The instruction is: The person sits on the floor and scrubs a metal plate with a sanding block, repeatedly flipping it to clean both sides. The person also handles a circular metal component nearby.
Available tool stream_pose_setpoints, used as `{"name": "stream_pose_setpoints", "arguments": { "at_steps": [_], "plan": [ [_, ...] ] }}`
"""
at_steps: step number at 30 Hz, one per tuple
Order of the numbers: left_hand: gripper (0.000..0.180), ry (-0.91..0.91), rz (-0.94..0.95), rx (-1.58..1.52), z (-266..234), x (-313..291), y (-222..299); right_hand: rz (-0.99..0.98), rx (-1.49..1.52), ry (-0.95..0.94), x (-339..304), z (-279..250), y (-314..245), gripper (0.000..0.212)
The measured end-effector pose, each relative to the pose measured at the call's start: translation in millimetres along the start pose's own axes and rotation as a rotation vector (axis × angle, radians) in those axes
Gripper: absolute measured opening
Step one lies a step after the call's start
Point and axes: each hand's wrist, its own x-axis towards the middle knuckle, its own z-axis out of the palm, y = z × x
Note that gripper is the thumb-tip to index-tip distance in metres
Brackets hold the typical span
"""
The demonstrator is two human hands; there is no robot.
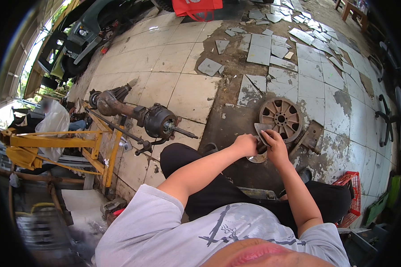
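In front of me, my left hand [246, 145] is closed around a small dark part whose kind I cannot make out. Beside it, my right hand [277, 149] presses its fingers on a flat, pale grey piece [262, 128] with a pointed edge, between the two hands. A rusty toothed flywheel [268, 119] with holes around its hub lies on the floor just beyond my hands. Right of that is a rusty metal bracket [314, 135]. Below my hands shows part of a round, shiny metal disc [256, 159], mostly covered.
A rusty axle housing [116, 103] with a protruding shaft lies on the tiles at left, near a yellow metal frame [53, 140]. Broken floor tiles [259, 48] spread ahead. A red plastic crate [353, 196] stands by my right knee. A vehicle [81, 38] is parked far left.
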Motion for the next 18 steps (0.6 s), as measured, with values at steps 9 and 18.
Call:
{"name": "stream_pose_setpoints", "arguments": {
  "at_steps": [9, 18],
  "plan": [
    [0.027, 0.020, 0.006, -0.034, -8, 9, 8, -0.008, 0.113, -0.032, -1, -6, -4, 0.069],
    [0.029, -0.017, -0.041, -0.037, -7, 9, 5, -0.081, 0.128, -0.054, -7, -3, -8, 0.072]
  ]
}}
